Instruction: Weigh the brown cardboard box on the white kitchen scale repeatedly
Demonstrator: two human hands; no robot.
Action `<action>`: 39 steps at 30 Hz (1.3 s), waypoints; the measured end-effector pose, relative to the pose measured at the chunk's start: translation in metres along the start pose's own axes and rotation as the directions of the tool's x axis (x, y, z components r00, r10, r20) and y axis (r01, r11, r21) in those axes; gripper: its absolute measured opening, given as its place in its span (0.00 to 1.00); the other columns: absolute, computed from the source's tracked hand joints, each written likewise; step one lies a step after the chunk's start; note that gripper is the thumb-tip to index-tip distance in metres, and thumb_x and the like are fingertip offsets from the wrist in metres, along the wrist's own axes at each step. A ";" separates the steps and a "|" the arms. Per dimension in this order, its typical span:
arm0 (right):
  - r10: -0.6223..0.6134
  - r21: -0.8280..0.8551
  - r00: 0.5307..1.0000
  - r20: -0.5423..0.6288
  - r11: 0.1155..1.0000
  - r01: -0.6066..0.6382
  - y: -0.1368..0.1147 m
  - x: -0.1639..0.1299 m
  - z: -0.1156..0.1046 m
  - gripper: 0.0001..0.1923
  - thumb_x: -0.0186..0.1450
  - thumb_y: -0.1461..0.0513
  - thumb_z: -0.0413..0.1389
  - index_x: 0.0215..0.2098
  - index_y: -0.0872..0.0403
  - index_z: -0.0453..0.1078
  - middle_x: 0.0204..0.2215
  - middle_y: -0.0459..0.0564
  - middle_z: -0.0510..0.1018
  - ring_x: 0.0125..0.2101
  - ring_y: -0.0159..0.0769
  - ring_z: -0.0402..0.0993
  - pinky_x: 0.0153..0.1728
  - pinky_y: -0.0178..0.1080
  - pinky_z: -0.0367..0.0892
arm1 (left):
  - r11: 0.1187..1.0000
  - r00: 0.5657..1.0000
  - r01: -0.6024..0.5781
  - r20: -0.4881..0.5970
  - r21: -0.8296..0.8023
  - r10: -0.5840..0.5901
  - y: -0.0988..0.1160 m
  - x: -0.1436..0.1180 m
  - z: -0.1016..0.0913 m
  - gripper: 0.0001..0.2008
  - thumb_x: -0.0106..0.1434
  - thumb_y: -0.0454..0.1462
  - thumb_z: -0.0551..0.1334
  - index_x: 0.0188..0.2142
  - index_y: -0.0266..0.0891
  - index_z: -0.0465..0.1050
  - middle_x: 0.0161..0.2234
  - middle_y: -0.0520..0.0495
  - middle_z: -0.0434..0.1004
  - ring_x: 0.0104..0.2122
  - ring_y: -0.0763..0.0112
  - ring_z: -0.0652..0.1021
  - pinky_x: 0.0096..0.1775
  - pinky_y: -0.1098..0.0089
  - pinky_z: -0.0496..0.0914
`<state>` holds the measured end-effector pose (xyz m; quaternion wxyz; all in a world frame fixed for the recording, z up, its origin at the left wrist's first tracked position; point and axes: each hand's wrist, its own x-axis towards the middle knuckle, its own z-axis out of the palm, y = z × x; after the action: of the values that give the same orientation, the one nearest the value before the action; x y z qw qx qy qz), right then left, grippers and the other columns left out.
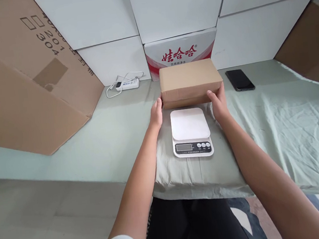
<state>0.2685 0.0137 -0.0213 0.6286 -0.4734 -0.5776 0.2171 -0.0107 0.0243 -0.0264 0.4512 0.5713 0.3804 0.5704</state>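
Observation:
A small brown cardboard box (189, 81) sits on the green cloth just behind a white digital kitchen scale (190, 132). My left hand (156, 114) presses against the box's left end and my right hand (218, 103) against its right end, so both grip it between them. Whether the box rests on the cloth or is slightly lifted I cannot tell. The scale's platform is bare and its display looks blank.
A black phone (239, 79) lies to the right of the box. A white power adapter with cable (126, 84) lies at the back left. A large brown carton (19, 78) leans at the left. White boxes and a red-printed water carton (180, 50) line the back.

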 end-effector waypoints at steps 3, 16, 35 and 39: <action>-0.085 -0.014 0.996 0.017 0.996 0.085 -0.019 -0.005 -0.004 0.58 0.59 0.27 0.59 0.79 0.38 0.54 0.79 0.51 0.64 0.80 0.60 0.56 0.83 0.67 0.50 | 1.000 1.000 -0.022 0.000 -0.013 0.022 0.019 -0.014 -0.002 0.46 0.68 0.73 0.55 0.69 0.46 0.76 0.74 0.44 0.75 0.80 0.46 0.64 0.79 0.50 0.61; -0.041 -0.001 0.998 0.037 0.999 0.041 -0.067 -0.108 -0.045 0.58 0.67 0.36 0.64 0.83 0.37 0.40 0.84 0.51 0.49 0.84 0.61 0.44 0.84 0.70 0.43 | 0.997 0.997 -0.073 0.029 0.006 0.073 0.056 -0.126 -0.008 0.43 0.73 0.68 0.54 0.71 0.42 0.75 0.72 0.37 0.77 0.76 0.44 0.71 0.77 0.48 0.65; -0.045 -0.104 0.998 -0.052 0.994 0.039 -0.086 -0.108 -0.039 0.45 0.71 0.36 0.54 0.80 0.39 0.52 0.77 0.57 0.65 0.77 0.66 0.62 0.75 0.76 0.60 | 1.000 1.000 0.005 0.025 0.028 -0.006 0.056 -0.129 -0.014 0.43 0.73 0.69 0.53 0.71 0.44 0.75 0.74 0.38 0.74 0.75 0.45 0.72 0.75 0.48 0.68; -0.072 -0.132 0.996 -0.054 0.989 0.064 -0.100 -0.100 -0.039 0.44 0.71 0.36 0.54 0.79 0.40 0.54 0.78 0.55 0.62 0.80 0.65 0.55 0.79 0.76 0.53 | 0.995 0.996 -0.081 0.045 0.062 0.079 0.071 -0.116 -0.018 0.41 0.73 0.68 0.54 0.68 0.43 0.78 0.71 0.39 0.78 0.73 0.45 0.75 0.74 0.48 0.70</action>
<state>0.2534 -0.1270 0.0157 0.6201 -0.4994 -0.5877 0.1437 -0.0411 -0.1057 0.0045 0.4175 0.6121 0.3655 0.5634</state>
